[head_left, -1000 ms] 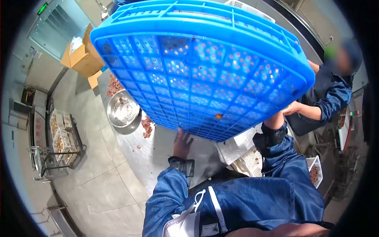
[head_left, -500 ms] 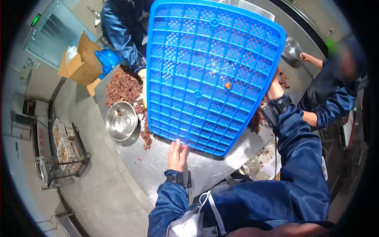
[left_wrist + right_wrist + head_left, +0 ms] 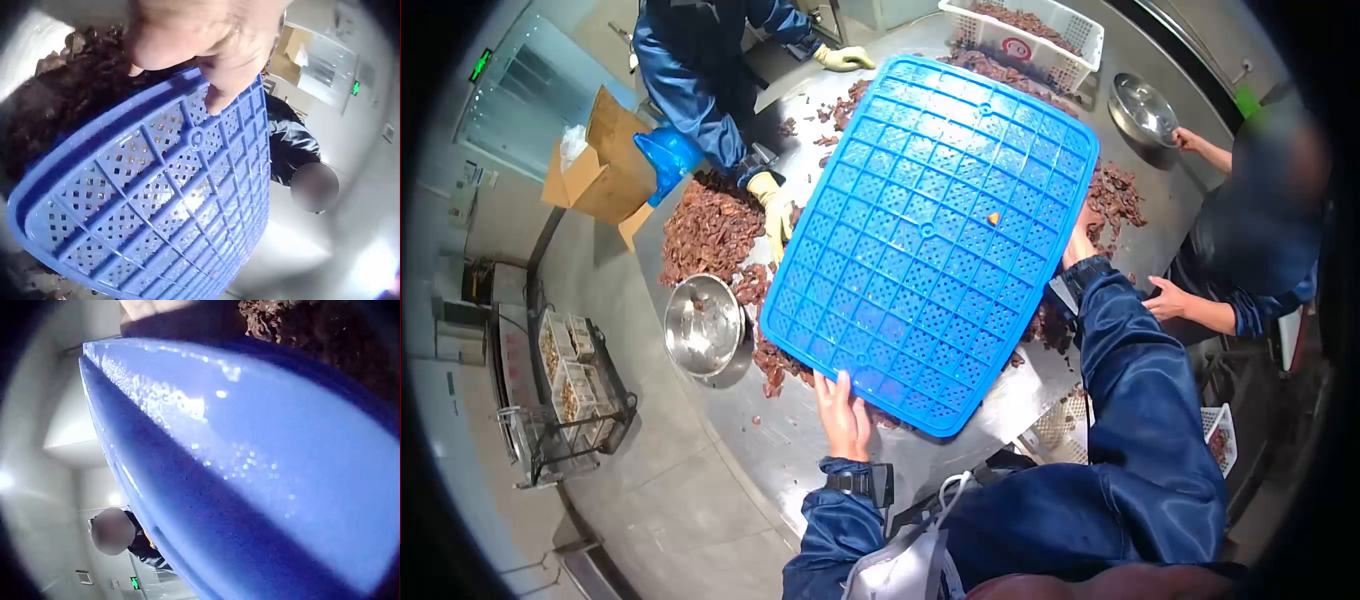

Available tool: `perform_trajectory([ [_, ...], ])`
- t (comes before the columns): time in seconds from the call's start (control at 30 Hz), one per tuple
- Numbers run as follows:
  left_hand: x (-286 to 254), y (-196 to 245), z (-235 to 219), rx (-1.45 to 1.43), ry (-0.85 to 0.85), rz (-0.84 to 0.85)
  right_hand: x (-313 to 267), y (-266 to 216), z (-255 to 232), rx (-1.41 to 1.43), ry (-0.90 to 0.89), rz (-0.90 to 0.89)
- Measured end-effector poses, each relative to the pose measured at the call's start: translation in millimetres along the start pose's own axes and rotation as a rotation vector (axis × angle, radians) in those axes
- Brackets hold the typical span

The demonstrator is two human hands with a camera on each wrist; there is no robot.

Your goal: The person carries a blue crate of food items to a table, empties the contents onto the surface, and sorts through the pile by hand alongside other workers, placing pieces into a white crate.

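Observation:
A blue perforated basket [image 3: 930, 240] lies bottom up over the steel table, its ribbed underside facing the head camera with a small orange scrap [image 3: 993, 218] on it. My left hand [image 3: 843, 418] grips the basket's near edge; in the left wrist view the thumb or a finger of that hand [image 3: 206, 37] lies over the rim of the ribbed base [image 3: 187, 187]. At the basket's right side is my right hand [image 3: 1082, 240], its fingers hidden behind the side wall. The right wrist view shows mostly the blue wall [image 3: 262, 437] and part of a hand [image 3: 156, 309] at the top.
Reddish-brown pieces [image 3: 710, 225] are heaped on the table [image 3: 785, 470]. A steel bowl [image 3: 703, 325] stands left, another bowl [image 3: 1142, 108] right, a white crate [image 3: 1040, 50] behind. A person's gloved hand [image 3: 772, 205] is beside the basket's left edge; another person's hand [image 3: 1170, 300] is at the right.
The basket has come down from its raised, tilted position and turned its bottom up toward the head camera. Both my hands moved with it, and the far crate and heaps came into view.

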State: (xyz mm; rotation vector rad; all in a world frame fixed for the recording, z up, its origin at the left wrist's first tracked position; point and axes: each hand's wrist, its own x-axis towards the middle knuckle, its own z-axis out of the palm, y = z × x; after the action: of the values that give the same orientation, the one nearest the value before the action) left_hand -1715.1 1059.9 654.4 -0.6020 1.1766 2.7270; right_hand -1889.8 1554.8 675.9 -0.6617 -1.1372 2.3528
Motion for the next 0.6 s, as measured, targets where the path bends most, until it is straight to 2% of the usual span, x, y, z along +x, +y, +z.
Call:
perform_trajectory([
  [0.1,9,21,14,0.029,-0.082,0.157,-7,15,-11,0.0,0.018,0.018],
  [0.23,10,70,50,0.242,-0.116,0.211,-8,22,-16,0.065,0.012,0.017],
  [0.37,52,113,85,0.37,-0.209,0.135,12,11,-20,0.086,0.028,-0.052],
  [0.43,65,113,84,0.4,-0.239,0.159,20,4,-27,0.159,0.024,-0.059],
  [0.47,64,111,85,0.403,-0.242,0.17,-2,-7,-13,0.095,0.043,-0.093],
  [0.5,62,110,86,0.407,-0.245,0.181,-8,-13,-14,0.077,-0.023,-0.102],
  [0.57,62,111,88,0.438,-0.269,0.207,-32,-27,4,0.152,0.135,-0.05],
  [0.6,65,112,87,0.475,-0.273,0.22,-27,-26,-7,0.067,0.095,-0.054],
])
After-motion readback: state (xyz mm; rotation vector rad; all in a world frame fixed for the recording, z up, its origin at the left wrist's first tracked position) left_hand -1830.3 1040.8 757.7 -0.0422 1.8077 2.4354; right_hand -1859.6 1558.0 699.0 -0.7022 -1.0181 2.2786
